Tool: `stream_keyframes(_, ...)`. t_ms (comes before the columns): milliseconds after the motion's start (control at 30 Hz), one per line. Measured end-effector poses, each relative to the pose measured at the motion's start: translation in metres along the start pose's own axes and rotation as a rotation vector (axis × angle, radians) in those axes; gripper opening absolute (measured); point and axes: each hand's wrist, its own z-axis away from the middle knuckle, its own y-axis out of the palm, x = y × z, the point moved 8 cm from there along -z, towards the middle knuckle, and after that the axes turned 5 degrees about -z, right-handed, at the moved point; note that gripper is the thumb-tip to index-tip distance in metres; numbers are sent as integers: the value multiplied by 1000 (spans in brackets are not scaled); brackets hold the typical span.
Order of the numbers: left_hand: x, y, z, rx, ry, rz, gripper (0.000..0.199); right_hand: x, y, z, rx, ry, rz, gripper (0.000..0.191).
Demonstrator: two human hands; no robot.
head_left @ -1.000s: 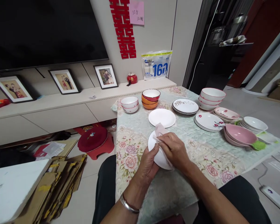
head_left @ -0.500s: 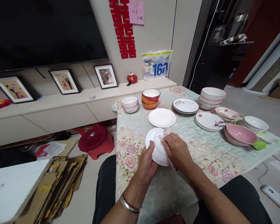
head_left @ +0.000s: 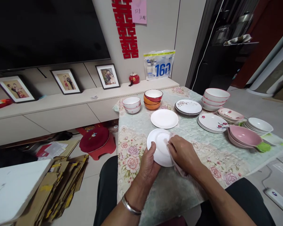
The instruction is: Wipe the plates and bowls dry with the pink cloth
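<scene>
A small white plate (head_left: 158, 147) is tilted up over the near edge of the table, gripped at its lower left by my left hand (head_left: 149, 163), thumb on the face and fingers underneath. My right hand (head_left: 182, 152) is closed on a thin pale pink cloth (head_left: 178, 168), which touches the plate's right rim and hangs below the hand. Just beyond lies a larger white plate (head_left: 164, 119), flat on the flowered tablecloth (head_left: 132, 150).
Bowl stacks, orange (head_left: 152, 106) and white (head_left: 131, 105), stand at the back. To the right are patterned plates (head_left: 188, 106), flowered plates (head_left: 212, 121), pink dishes (head_left: 245, 135) and tall bowls (head_left: 215, 97). A red stool (head_left: 96, 142) and flattened cardboard (head_left: 58, 185) sit left on the floor.
My right hand has shifted slightly right with the cloth, out toward the plate's rim. My left hand keeps its hold on the small plate.
</scene>
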Motion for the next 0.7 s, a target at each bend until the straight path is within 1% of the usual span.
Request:
stream_keyframes(67,0,1,1,6,-6,1,53,16,5,2,72,-72,-136,12)
stream_keyframes(100,0,3,1,19,-12,-2,53,21,6,1,80,-110,-210,11)
stream_keyframes(133,1,4,2,35,-21,-7,53,22,5,-1,62,-145,-273,11)
stream_keyframes(200,4,8,4,68,-41,-15,54,14,0,-7,-36,-174,-320,11)
stream_keyframes(233,6,8,5,79,-50,-18,55,6,-4,-10,-95,-162,-297,11)
stream_keyframes(300,8,8,5,78,-62,-21,55,-13,-7,-13,-170,-77,-182,11)
stream_keyframes(333,8,6,4,67,-59,-22,55,-21,-7,-14,-178,-17,-106,11)
stream_keyframes(400,6,3,2,41,-37,-16,55,-30,-6,-12,-149,94,42,12)
stream_keyframes(467,3,1,0,26,-17,-7,54,-28,-3,-7,-101,131,133,12)
stream_keyframes(500,2,1,0,26,-12,-5,54,-22,-1,-6,-77,111,136,11)
stream_keyframes(567,2,2,0,41,-16,-7,55,-8,1,-4,-55,18,60,10)
stream_keyframes(633,4,5,2,71,-34,-14,57,8,-1,-3,-91,-120,-58,11)
stream_keyframes(700,7,8,5,105,-67,-30,58,18,-10,-3,-174,-258,-150,13)
